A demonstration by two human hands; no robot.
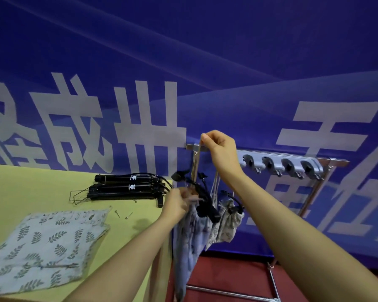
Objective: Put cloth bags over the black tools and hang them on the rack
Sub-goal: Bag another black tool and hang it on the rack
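Cloth bags [46,245], spare: flat on the yellow table [20,192], far left. Black tools [127,186], unbagged: stacked behind, long axes left-right. Left hand [179,201]: fingers closed at the mouth of the bagged tool [190,232], which hangs long axis down (blurred). Right hand [218,147]: fingertips pinching the drawstring [198,158], raised directly above at the rack [279,162] bar, nearer the hooks. Another hung bag [227,223] crowds the right.
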